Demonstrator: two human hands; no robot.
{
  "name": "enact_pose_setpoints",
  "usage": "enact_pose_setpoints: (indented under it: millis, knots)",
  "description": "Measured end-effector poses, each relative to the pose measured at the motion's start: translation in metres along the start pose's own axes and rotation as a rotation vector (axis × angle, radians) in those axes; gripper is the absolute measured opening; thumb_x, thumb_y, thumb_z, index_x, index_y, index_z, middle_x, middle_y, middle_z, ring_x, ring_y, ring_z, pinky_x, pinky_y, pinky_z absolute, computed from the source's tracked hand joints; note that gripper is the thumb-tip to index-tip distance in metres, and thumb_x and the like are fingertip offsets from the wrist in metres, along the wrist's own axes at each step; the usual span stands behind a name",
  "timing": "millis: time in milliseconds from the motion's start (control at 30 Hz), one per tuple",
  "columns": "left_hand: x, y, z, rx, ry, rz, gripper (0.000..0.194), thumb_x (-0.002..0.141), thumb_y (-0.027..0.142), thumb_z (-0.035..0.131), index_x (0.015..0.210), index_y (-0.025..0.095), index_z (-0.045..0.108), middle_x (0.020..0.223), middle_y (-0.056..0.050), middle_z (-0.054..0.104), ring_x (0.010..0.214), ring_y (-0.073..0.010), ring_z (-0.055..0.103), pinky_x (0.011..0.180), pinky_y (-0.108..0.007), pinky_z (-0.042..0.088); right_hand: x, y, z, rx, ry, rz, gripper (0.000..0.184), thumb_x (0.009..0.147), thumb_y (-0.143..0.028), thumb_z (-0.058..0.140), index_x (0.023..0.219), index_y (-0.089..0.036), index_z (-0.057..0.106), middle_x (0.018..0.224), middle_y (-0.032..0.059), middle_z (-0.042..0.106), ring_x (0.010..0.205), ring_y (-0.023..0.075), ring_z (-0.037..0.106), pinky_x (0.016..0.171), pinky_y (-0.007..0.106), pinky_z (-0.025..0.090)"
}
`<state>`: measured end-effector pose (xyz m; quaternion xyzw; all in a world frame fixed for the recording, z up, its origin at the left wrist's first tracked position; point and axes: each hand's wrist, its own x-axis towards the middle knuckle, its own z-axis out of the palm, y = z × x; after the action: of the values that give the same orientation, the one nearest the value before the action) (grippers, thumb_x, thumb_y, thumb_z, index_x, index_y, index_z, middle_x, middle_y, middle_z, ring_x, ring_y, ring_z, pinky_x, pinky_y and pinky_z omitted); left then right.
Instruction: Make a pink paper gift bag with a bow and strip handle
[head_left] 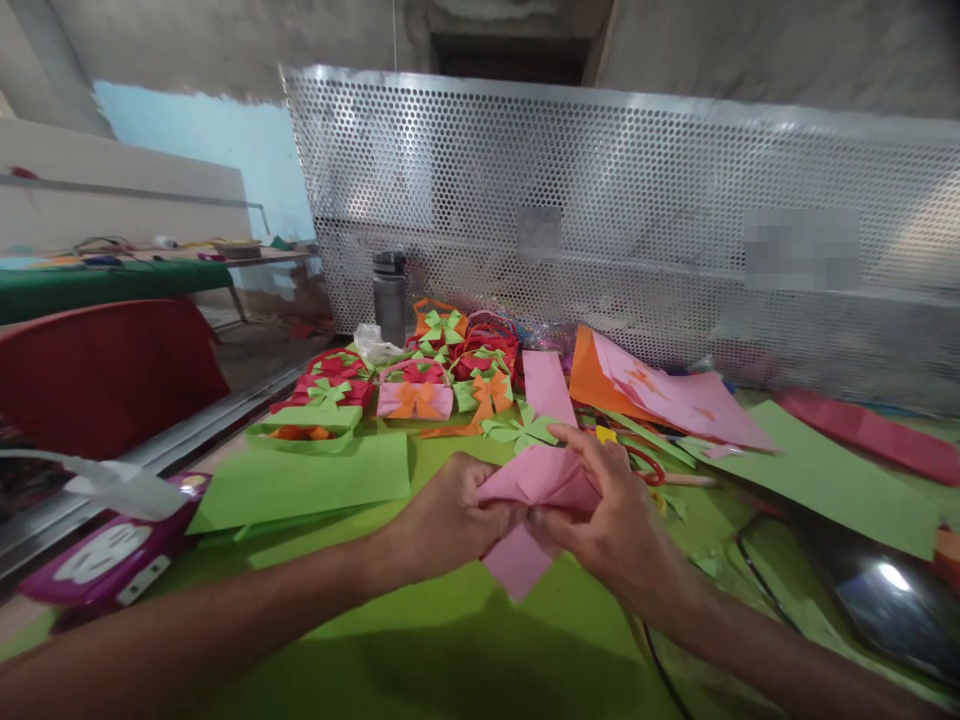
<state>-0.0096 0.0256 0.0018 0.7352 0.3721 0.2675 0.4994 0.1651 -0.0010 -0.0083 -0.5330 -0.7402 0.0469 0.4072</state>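
A folded piece of pink paper [525, 572] is held between my two hands above the green table surface. My left hand [457, 515] pinches its left side, thumb pressed near the centre fold. On the right side my right hand [611, 510] grips it, with the thumb at the same fold and the fingers behind. One pink flap points down toward me. Just beyond the hands lie a green paper bow shape [521, 428] and a flat pink paper strip [547, 385]. Small paper bags with bows, among them a pink one [415, 400], stand farther back.
Green paper sheets [307, 480] lie to the left, beside a purple power strip [112, 560] with a white plug. Pink and orange sheets [675, 390], red-handled scissors [649, 465] and a black shiny object [885, 600] are on the right. A grey bottle [389, 298] stands before the perforated metal panel [637, 180].
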Motion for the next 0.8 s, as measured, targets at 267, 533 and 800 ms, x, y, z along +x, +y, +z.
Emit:
enact_pose_setpoints:
  millis: [267,533,800]
  knots:
    - [0.003,0.001,0.006,0.085,0.156,0.081,0.005,0.069,0.016,0.056,0.073,0.013,0.056,0.065,0.001,0.056,0.057,-0.0107,0.048,0.048,-0.019,0.037,0.002,0.002,0.002,-0.019,0.013,-0.014,0.068,0.064,-0.019,0.067,0.126,-0.022,0.037,0.109,0.0088,0.060,0.105,0.0278,0.051,0.091,0.049,0.036]
    - [-0.003,0.002,0.014,0.597,0.302,0.413,0.046,0.079,0.014,0.047,0.124,0.015,0.039,0.077,-0.005,0.068,0.065,-0.0186,0.062,0.061,-0.031,0.046,0.007,-0.004,-0.009,-0.252,0.077,-0.315,0.059,0.073,-0.018,0.062,0.126,-0.020,0.036,0.111,0.0115,0.058,0.108,0.0284,0.048,0.092,0.050,0.028]
    - [-0.005,0.001,0.019,0.858,0.379,0.649,0.042,0.080,0.009,0.042,0.120,0.013,0.032,0.072,-0.004,0.069,0.069,-0.0207,0.064,0.071,-0.039,0.047,0.002,-0.018,-0.023,-0.291,-0.026,-0.339,0.014,0.075,-0.015,0.062,0.064,-0.020,0.056,0.068,-0.0013,0.062,0.089,0.0224,0.055,0.096,0.054,0.015]
